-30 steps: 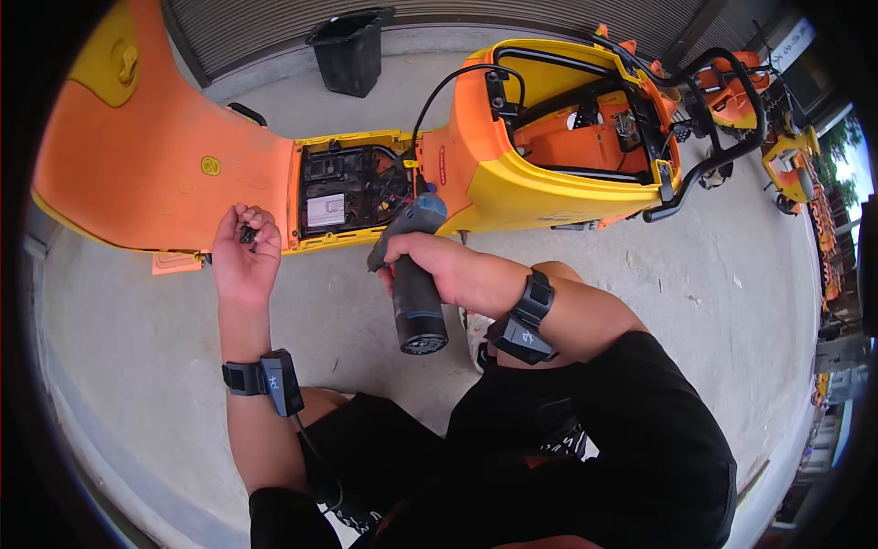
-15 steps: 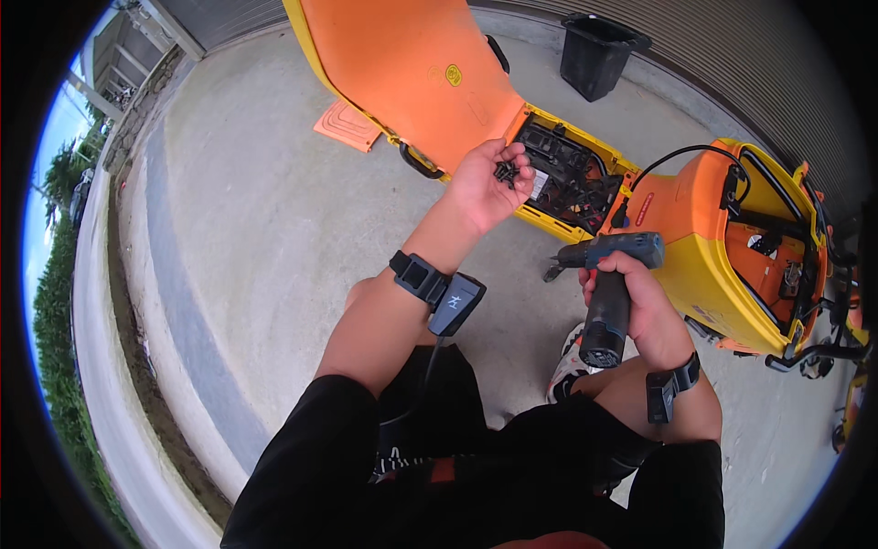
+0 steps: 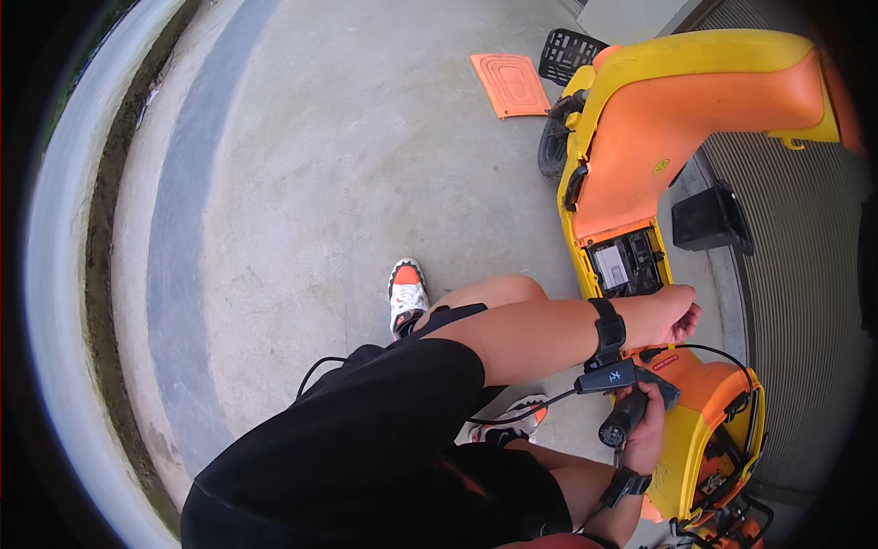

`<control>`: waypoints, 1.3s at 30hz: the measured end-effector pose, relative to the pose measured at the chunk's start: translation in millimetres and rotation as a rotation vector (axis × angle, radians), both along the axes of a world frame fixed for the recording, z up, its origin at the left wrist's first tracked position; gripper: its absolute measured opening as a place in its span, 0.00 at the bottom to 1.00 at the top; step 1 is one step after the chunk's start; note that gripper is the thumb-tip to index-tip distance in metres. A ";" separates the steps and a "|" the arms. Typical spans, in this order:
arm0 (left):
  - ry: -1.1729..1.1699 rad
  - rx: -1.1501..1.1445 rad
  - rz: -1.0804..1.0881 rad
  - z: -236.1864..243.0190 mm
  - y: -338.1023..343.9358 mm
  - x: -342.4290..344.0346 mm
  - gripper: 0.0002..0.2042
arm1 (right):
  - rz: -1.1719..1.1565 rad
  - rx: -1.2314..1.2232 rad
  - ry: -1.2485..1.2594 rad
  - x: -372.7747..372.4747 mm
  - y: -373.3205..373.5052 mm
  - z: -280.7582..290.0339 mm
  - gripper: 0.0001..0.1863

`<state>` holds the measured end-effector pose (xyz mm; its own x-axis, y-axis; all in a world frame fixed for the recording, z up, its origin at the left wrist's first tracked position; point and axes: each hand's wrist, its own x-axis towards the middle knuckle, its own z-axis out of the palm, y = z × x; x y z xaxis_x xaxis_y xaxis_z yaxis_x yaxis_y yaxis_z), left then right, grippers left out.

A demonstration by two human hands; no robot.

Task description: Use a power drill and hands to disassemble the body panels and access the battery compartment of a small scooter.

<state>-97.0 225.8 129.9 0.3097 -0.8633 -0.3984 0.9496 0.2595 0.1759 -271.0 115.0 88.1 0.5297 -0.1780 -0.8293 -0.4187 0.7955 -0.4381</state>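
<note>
Across the open floor compartment [image 3: 611, 265] of an orange-and-yellow scooter [image 3: 631, 137] reaches my left arm. My left hand [image 3: 675, 311] is over the compartment's near end, its fingers curled in. Small black screws lay in that palm a moment ago; the closed fingers now hide them. My right hand [image 3: 647, 423] is wrapped round the grip of a dark cordless drill [image 3: 624, 418], held low beside the scooter's front part [image 3: 681, 430]. My left wrist device covers part of the drill, and its tip is hidden.
An orange panel [image 3: 510, 85] lies on the concrete beyond the scooter's side. A black bin [image 3: 709, 220] stands by the ribbed shutter [image 3: 786, 238] at the right. A black cable [image 3: 713, 348] arches over the scooter's front part. My shoes [image 3: 407, 291] rest on the concrete.
My view has swung, so the scooter appears farther right and turned. My left hand has moved right across the compartment, and its open palm has curled closed. My right hand still holds the drill.
</note>
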 end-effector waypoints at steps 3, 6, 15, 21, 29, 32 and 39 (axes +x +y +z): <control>0.008 -0.249 0.070 3.0 -5.0 0.1 0.11 | 0.019 -0.297 -0.011 1.4 20.4 1.5 0.15; -0.063 -0.209 0.278 -1.4 -8.2 1.5 0.11 | 0.294 -0.623 -0.199 -19.2 51.3 7.5 0.14; -0.003 -0.188 0.176 15.2 -6.3 -22.8 0.13 | 1.183 -1.895 -0.050 -37.4 45.0 -13.3 0.18; 0.010 -0.162 0.138 21.6 -18.0 -17.3 0.13 | 0.834 -1.173 -0.048 -9.4 80.5 -62.7 0.18; -0.854 0.444 0.396 21.1 -24.4 -5.4 0.11 | 0.628 -0.693 0.126 42.4 131.8 -84.1 0.18; -0.872 0.523 0.461 20.3 -14.1 12.1 0.09 | 0.501 -0.538 0.069 54.5 130.5 -65.1 0.18; 0.075 -0.022 0.408 15.0 20.6 25.9 0.10 | 0.224 0.088 -0.261 49.8 111.4 -35.0 0.18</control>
